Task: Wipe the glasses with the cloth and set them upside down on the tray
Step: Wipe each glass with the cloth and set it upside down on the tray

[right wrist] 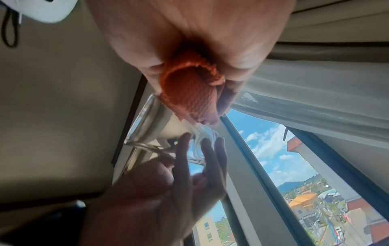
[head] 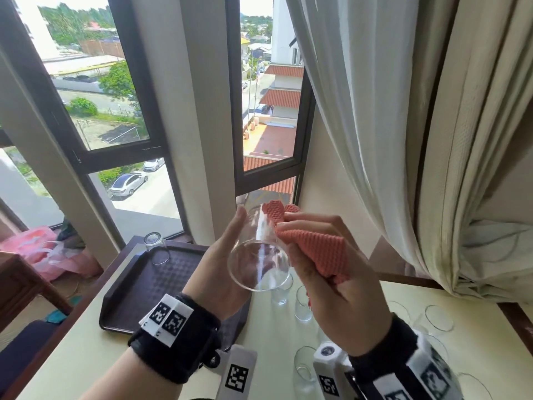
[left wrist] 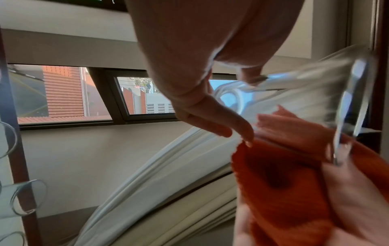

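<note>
My left hand (head: 227, 255) grips a clear glass (head: 258, 264) in the air above the table, its open mouth tilted toward me. My right hand (head: 314, 223) holds a folded coral cloth (head: 317, 252) and presses it against the glass's right side. In the left wrist view the cloth (left wrist: 277, 183) lies against the blurred glass (left wrist: 315, 93). The right wrist view shows the cloth (right wrist: 189, 93) bunched in my palm, touching the glass (right wrist: 147, 126) over my left hand (right wrist: 168, 191). A dark brown tray (head: 121, 287) lies at the left, with one glass (head: 155, 248) upside down at its far corner.
Several upright clear glasses (head: 302, 304) stand on the cream table (head: 86, 356) below and right of my hands. A white curtain (head: 403, 140) hangs close on the right. Windows (head: 115, 82) are straight ahead. Pink bags (head: 43, 249) lie at the left.
</note>
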Motion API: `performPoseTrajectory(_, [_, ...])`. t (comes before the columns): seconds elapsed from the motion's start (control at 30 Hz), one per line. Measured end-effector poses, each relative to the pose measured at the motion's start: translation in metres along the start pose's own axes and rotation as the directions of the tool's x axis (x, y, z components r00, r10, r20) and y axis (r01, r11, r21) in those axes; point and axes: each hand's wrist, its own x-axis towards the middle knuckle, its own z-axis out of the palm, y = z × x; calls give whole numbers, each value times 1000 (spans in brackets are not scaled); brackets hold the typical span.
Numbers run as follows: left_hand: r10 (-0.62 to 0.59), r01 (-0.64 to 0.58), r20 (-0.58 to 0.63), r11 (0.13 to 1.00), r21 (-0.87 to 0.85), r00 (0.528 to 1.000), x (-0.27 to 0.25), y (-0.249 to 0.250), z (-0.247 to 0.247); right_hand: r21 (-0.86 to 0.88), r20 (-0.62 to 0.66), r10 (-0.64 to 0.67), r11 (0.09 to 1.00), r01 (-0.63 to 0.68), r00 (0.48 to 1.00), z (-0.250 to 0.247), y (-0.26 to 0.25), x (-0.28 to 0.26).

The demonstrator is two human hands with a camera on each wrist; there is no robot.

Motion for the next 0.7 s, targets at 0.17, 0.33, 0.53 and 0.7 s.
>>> performPoseTrajectory(0.17, [109, -69, -123, 954, 291, 986, -4, -3, -1, 6, 42, -23, 1000, 23, 999, 5, 7, -6])
performPoseTrajectory(0.33, [216, -145, -135, 904, 403, 967, -6, -1, 9, 78, 13, 50, 996, -51, 999, 11, 18, -6])
performPoseTrajectory(0.53, [158, -118, -18, 799, 589, 987, -16, -4, 24, 145, -95, 333, 937, -318, 938, 11, 18, -4])
performPoseTrajectory(0.7, [153, -197, 138, 497, 845, 979, -21, -13, 25, 144, -73, 463, 881, -450, 883, 4, 15, 5])
